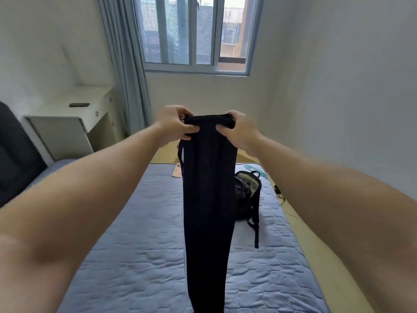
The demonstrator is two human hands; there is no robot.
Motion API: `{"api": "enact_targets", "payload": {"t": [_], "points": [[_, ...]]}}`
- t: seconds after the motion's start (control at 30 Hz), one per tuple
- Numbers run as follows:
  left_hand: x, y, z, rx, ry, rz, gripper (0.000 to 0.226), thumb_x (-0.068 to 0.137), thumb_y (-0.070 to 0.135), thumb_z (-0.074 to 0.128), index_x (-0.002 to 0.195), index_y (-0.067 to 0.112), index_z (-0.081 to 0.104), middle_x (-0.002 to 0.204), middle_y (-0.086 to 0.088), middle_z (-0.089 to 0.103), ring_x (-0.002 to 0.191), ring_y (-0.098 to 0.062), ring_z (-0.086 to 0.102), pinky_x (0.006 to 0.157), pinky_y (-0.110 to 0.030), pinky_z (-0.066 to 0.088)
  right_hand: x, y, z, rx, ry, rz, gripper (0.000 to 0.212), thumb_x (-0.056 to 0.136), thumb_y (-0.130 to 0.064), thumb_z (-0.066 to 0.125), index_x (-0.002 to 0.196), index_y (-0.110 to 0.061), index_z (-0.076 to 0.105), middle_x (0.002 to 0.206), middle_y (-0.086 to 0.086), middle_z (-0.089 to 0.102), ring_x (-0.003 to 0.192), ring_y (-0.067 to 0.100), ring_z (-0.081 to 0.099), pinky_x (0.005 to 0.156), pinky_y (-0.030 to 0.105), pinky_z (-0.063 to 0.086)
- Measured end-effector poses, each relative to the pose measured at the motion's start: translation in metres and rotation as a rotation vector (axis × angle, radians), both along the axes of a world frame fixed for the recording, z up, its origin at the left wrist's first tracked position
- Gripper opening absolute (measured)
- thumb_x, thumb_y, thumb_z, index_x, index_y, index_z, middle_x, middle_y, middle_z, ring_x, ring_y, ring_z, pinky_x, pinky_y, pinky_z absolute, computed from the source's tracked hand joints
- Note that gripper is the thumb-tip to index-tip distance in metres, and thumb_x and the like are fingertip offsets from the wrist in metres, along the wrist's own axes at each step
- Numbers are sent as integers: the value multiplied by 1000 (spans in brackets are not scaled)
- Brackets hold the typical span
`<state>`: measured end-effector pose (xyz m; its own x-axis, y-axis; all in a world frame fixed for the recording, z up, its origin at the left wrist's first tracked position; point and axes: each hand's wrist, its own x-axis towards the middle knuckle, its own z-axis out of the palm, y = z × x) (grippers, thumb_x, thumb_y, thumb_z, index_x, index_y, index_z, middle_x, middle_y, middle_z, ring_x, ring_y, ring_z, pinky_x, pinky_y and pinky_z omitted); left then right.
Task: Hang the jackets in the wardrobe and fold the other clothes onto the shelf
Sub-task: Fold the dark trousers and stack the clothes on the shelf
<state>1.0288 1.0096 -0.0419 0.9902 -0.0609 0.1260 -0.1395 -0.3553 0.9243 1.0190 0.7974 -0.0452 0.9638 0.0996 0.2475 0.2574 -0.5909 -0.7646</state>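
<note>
left hand (174, 125) and right hand (239, 129) pinch the top edge of the trousers (208, 211), held in the air above the bed (140, 256), hanging long toward its near edge. risk: uneven grip twists the fold; the hem may snag the backpack (247, 195) behind.

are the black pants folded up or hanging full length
Hanging: left hand and right hand grip the top, black pants drop straight over the bed.
</note>
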Motion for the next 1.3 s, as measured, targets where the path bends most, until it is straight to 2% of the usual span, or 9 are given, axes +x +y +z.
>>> {"api": "enact_targets", "payload": {"t": [0.1,0.23,0.4,0.57,0.8,1.0,1.1,1.2,1.3], "points": [[-4,11,25,158,-208,77,40,72,-2,84,108,9,71,102,-11,70,94,-28,71,75,-35,63,8,8,15,38,-129,22,22,93,-25,70,112,-16,64,103,1,68,96,24,63,92,45,53],[-27,14,37,368,-412,192,47,70,0,81,111,19,72,102,6,68,93,-11,63,80,-23,55,4,10,23,45,-234,28,27,93,-28,70,118,-19,63,108,-3,67,100,20,62,93,43,53],[-72,13,12,393,-467,242,37,76,4,78,107,23,71,98,11,68,90,-8,63,76,-12,48,-28,8,6,25,-277,90,19,90,-24,72,108,-18,66,96,-9,66,89,14,61,85,34,51],[-130,5,-49,382,-481,253,31,75,5,74,100,22,71,91,13,68,86,-8,62,79,-19,50,-85,-7,-43,-29,-174,158,18,84,-27,75,95,-35,63,86,-18,66,81,5,61,75,22,47],[-252,-32,-214,421,-163,116,32,71,-5,74,96,15,70,92,5,66,85,-17,61,72,-9,39,-197,-47,-179,-332,248,293,33,80,-9,77,96,-33,61,95,-6,69,88,17,65,72,22,46],[-384,-88,-346,591,224,-43,22,82,10,68,98,24,62,97,-4,70,90,-29,64,74,-38,52,-330,-89,-314,-666,451,366,32,85,-6,57,112,-20,65,108,9,68,100,32,62,73,31,44],[-442,-122,-386,608,300,-97,23,80,18,71,95,28,58,95,-3,71,89,-29,65,71,-36,51,-388,-106,-356,-759,584,286,24,86,-12,55,105,-24,62,111,8,65,104,33,61,79,37,52],[-490,-155,-417,614,330,-130,25,79,22,70,100,30,58,100,-2,71,92,-30,65,73,-35,51,-443,-128,-384,-820,680,96,22,87,-17,57,104,-30,64,116,6,66,112,32,62,83,35,49],[-524,-187,-438,590,353,-156,29,78,25,70,106,31,61,100,1,72,92,-27,65,75,-33,52,-481,-159,-407,-672,726,-74,21,90,-12,52,96,-29,63,118,6,63,106,33,63,80,34,45]]}}
